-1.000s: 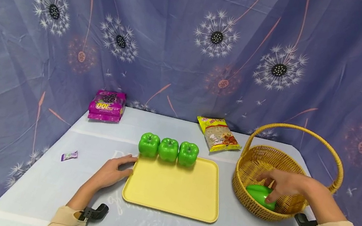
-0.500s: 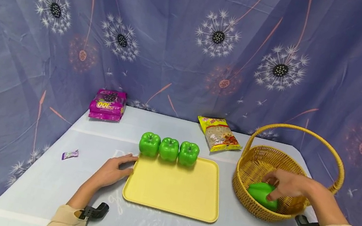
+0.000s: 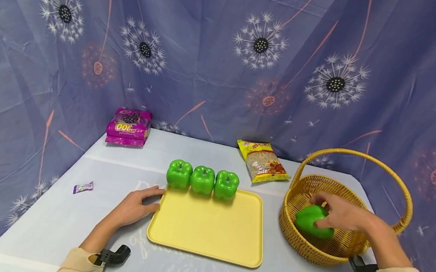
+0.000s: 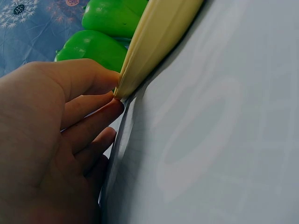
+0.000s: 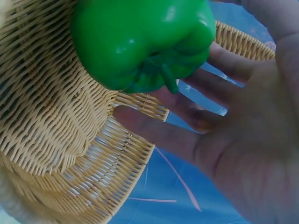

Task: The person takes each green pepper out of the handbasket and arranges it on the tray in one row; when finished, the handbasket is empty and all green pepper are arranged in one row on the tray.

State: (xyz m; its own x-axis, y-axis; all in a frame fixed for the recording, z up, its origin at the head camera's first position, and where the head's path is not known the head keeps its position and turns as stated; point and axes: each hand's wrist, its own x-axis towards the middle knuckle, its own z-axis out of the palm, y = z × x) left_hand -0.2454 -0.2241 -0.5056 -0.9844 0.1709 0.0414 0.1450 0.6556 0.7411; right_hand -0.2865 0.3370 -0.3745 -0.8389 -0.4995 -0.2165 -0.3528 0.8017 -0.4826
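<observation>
My right hand point(image 3: 342, 214) is inside the wicker basket point(image 3: 355, 250) and holds a glossy green bell pepper point(image 3: 310, 220) between thumb and fingers. In the right wrist view the bell pepper point(image 5: 140, 42) shows its stem toward the palm, with woven basket wall point(image 5: 51, 107) behind it. My left hand point(image 3: 137, 207) lies at the left edge of a yellow tray point(image 3: 208, 226), thumb and fingertips against its rim. Close up in the left wrist view, the left hand point(image 4: 70, 107) touches the tray's edge point(image 4: 159, 42). Three green bell peppers point(image 3: 203, 180) stand in a row along the tray's far side.
The basket's tall handle point(image 3: 365, 155) arches over the right arm. A yellow snack bag point(image 3: 263, 163) lies behind the tray, a purple packet point(image 3: 129, 127) at the back left. Nearer on the left is a small purple wrapper point(image 3: 83, 187). A patterned blue curtain hangs behind the table.
The right hand has raised the bell pepper a little within the basket, and the pepper has tilted. The left hand, tray and row of peppers have stayed put.
</observation>
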